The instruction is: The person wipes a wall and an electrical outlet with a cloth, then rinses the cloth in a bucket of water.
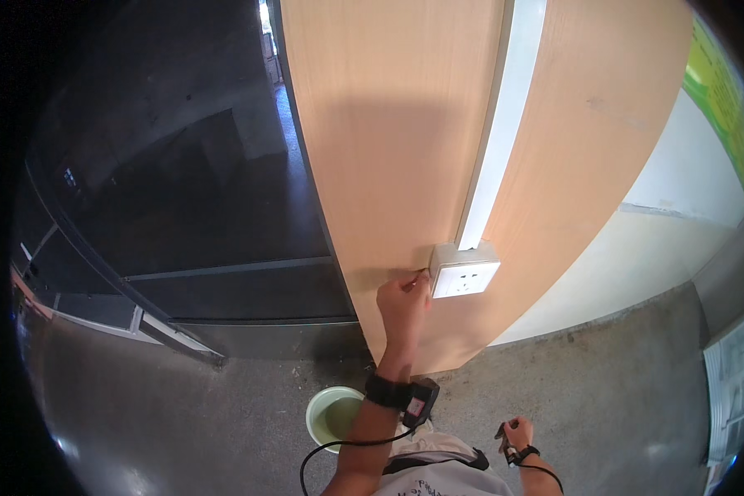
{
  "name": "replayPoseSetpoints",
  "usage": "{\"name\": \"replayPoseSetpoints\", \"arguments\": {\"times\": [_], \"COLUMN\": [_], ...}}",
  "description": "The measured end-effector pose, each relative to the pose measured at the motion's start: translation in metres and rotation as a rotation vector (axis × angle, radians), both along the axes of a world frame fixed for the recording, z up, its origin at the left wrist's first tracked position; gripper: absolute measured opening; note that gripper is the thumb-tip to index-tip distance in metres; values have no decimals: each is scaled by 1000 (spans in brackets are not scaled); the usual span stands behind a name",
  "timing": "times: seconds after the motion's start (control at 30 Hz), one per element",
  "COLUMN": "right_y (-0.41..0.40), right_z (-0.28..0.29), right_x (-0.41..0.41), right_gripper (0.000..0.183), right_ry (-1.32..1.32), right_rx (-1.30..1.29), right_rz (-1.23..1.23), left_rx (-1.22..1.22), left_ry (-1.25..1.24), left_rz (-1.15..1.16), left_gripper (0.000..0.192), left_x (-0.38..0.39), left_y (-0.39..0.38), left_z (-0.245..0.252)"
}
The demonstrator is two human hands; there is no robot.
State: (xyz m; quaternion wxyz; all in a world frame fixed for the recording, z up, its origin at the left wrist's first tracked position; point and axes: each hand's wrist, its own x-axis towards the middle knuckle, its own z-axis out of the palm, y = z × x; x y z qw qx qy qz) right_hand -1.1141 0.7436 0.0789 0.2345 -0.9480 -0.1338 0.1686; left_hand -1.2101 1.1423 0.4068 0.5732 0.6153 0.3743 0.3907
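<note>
My left hand [403,307] reaches up to a white wall socket [466,279] in a surface-mounted box. Its fingers are curled together, and the fingertips are at the box's left side. Whether something small is pinched between them is hidden. From the top of the box, a white cable trunking [502,124] runs up the wood-grain panel [384,155]. Low on the right, my right hand [519,433] hangs beside my body with its fingers curled. A small dark shape shows at its left edge; I cannot tell whether the hand holds it.
A pale green basin [315,412] with liquid in it stands on the grey floor [254,421], partly behind my left forearm. Dark glazed panels [211,198] border the wood panel on the left. A black cable [359,442] loops from my left wrist device [418,403].
</note>
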Motion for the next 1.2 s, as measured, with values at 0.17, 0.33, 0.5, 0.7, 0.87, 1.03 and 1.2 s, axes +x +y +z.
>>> {"name": "replayPoseSetpoints", "arguments": {"times": [0.17, 0.33, 0.5, 0.7, 0.87, 1.03, 1.2], "right_y": [-1, 6, 11, 4, -20, -30, -20], "right_z": [-5, -14, -18, -19, -20, -14, -17], "right_x": [-4, -3, 0, -2, -7, -14, -12], "right_gripper": [23, 25, 24, 25, 24, 23, 23], "right_ry": [52, 65, 10, -31, 25, 39, 27], "right_rx": [-4, -2, 42, 63, -19, -54, -19], "right_rz": [21, 24, 20, 38, 7, -63, -63], "left_rx": [95, -34, -167, -342, -456, -168, 14], "left_ry": [47, -175, -269, -328, -411, -433, -450], "left_rz": [31, 65, 118, 158, 68, 115, 186], "left_gripper": [17, 16, 14, 12, 15, 14, 13], "left_x": [2, 9, 14, 15, 7, 8, 17], "left_y": [5, 8, 0, 0, -14, -23, -17], "left_z": [5, -13, -12, -43, -64, -24, -45]}}
